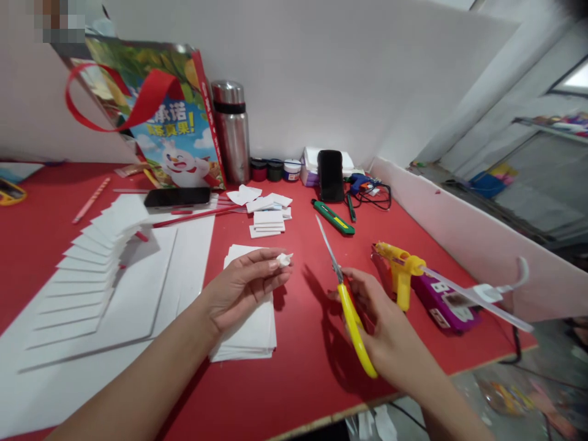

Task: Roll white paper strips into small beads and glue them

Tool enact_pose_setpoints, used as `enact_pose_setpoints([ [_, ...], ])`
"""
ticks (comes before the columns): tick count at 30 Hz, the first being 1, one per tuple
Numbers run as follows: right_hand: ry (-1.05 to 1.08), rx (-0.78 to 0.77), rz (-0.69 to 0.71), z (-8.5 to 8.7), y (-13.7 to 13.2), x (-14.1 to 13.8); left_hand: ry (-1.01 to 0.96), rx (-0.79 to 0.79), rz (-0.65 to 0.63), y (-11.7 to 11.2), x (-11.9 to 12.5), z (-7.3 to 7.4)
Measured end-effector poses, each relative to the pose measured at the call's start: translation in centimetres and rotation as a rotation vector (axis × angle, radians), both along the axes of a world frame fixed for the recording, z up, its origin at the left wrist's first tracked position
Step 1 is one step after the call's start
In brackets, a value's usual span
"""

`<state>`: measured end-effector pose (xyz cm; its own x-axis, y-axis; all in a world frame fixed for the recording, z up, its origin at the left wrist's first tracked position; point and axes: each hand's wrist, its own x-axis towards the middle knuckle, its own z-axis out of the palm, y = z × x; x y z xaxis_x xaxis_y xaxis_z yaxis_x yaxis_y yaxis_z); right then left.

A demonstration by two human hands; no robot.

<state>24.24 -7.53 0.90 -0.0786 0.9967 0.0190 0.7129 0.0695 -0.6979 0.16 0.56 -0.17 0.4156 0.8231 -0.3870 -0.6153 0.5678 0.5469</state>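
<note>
Between the thumb and fingers of my left hand (pixel 248 282) is a small crumpled white piece (pixel 284 260), perhaps paper. That hand is above a stack of white paper sheets (pixel 250 334) on the red table. My right hand (pixel 379 324) is closed around yellow-handled scissors (pixel 353 334), blades pointing up and away from me. Whether the blades are fully together I cannot tell. Ahead of my left hand lie several small white card strips (pixel 269 222) and some white scraps (pixel 244 195).
A fan of white cards (pixel 82 275) covers the left side. A yellow glue gun (pixel 399 266) and purple box (pixel 441 300) stand at right. Farther back are a green cutter (pixel 333 217), two phones (pixel 331 174), a steel flask (pixel 232 135) and a gift bag (pixel 174 122).
</note>
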Motion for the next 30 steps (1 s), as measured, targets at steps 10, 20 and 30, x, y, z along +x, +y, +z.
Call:
enact_pose_setpoints([
  [10, -0.187, 0.167, 0.007, 0.6, -1.2, -1.6, -0.025, 0.020, -0.053, -0.2, 0.2, 0.2],
  [20, -0.199, 0.163, 0.055, 0.9, -1.0, -2.5, 0.021, 0.195, -0.114, -0.5, 0.4, 0.1],
  [30, -0.221, 0.229, 0.074, 0.0, -0.9, -2.6, 0.090, 0.244, -0.126, -0.4, 0.6, -0.2],
])
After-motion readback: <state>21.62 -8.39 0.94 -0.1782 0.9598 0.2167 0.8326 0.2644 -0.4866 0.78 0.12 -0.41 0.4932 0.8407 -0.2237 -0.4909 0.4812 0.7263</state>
